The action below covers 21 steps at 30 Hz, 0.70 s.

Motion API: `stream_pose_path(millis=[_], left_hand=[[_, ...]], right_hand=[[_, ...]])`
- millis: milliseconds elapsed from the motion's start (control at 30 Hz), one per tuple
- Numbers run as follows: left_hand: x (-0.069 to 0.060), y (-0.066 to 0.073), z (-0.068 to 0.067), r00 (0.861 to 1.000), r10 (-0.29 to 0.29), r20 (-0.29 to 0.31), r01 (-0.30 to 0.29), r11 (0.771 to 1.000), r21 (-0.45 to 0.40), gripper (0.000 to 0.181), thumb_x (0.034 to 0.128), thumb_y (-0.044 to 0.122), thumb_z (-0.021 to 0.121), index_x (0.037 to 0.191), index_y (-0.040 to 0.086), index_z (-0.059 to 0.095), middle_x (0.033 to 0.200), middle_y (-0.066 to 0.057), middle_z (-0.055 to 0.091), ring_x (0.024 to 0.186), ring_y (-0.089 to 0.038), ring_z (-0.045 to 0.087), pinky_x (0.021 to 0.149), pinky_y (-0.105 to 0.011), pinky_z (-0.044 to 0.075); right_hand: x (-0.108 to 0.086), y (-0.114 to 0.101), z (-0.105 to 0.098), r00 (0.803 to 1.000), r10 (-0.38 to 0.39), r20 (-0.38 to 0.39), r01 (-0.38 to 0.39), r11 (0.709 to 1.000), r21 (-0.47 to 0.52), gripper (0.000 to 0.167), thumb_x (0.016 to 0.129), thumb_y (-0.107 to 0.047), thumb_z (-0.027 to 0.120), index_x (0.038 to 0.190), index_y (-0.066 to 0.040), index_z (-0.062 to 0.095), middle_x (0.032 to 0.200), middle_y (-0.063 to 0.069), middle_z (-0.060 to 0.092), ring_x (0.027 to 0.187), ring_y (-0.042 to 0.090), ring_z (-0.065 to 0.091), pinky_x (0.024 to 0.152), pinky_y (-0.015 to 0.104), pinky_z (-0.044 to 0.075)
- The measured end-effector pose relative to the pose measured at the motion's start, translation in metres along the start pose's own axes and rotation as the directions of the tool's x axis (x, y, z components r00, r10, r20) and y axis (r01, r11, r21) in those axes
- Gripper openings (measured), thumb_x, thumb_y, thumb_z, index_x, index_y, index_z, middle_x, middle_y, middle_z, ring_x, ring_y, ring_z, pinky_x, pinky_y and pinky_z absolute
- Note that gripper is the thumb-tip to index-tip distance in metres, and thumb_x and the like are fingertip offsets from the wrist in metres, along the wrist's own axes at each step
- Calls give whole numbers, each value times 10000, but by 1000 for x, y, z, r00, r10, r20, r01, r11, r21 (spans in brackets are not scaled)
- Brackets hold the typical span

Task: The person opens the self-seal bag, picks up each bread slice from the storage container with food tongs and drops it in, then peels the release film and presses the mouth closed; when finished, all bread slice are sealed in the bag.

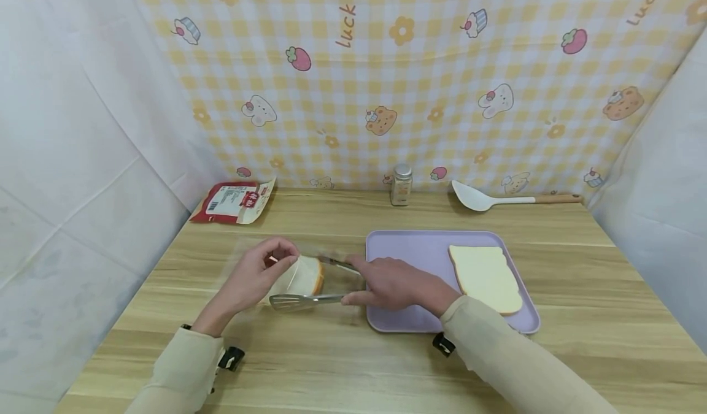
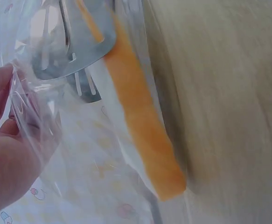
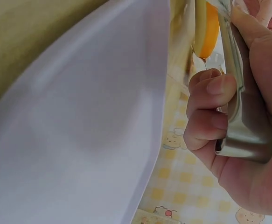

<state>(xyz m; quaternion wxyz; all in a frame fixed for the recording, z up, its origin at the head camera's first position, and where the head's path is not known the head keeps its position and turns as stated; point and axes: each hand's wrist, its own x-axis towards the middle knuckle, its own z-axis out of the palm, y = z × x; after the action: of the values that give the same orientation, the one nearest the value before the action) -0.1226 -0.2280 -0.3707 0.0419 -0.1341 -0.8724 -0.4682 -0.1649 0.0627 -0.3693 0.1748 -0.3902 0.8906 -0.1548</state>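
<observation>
Fingers of my left hand (image 1: pixel 256 276) pinch the edge of a clear plastic bag (image 2: pixel 38 112), which has bread (image 1: pixel 305 276) inside it, crust side toward the right. My right hand (image 1: pixel 392 284) grips metal tongs (image 1: pixel 326 299), seen close up in the right wrist view (image 3: pixel 247 116). The tongs' arms are spread on either side of the bread in the head view. In the left wrist view the slotted tong ends (image 2: pixel 80 60) overlap the bread's upper part (image 2: pixel 140 116); whether they touch it I cannot tell.
A lilac tray (image 1: pixel 409 242) holds a bread slice (image 1: pixel 488 279) at its right side. Behind stand a shaker jar (image 1: pixel 401 186) and a white spatula with a wooden handle (image 1: pixel 477 199). At the back left lies a red and white packet (image 1: pixel 232 202).
</observation>
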Motion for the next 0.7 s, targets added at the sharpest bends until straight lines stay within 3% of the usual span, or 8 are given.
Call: stream_pose_path(millis=[267, 567, 700], left_hand=[[0, -1, -3, 1000, -4, -29, 5, 999, 32, 55, 1050, 92, 649, 1051, 59, 693, 940, -74, 681, 828, -91, 579, 747, -240, 502], [3, -6, -7, 998, -22, -60, 27, 995, 93, 45, 1042, 69, 654, 1051, 69, 699, 931, -75, 687, 819, -89, 580, 756, -230, 502], [4, -6, -9, 997, -38, -63, 45, 994, 100, 48, 1043, 68, 651, 1057, 70, 697, 930, -59, 680, 827, -104, 579, 757, -227, 501]], right_hand=[[10, 2, 0, 1000, -13, 16, 14, 999, -29, 727, 1005, -612, 625, 1550, -193, 387, 842, -32, 640, 755, 114, 611, 742, 358, 520], [28, 0, -3, 998, -7, 57, 10, 998, -61, 788, 1006, -651, 591, 1598, -191, 352, 962, -27, 689, 850, 125, 648, 820, 376, 540], [34, -1, -3, 998, -10, 68, 15, 997, -72, 793, 1004, -655, 591, 1607, -203, 343, 857, -47, 644, 797, 113, 632, 799, 364, 536]])
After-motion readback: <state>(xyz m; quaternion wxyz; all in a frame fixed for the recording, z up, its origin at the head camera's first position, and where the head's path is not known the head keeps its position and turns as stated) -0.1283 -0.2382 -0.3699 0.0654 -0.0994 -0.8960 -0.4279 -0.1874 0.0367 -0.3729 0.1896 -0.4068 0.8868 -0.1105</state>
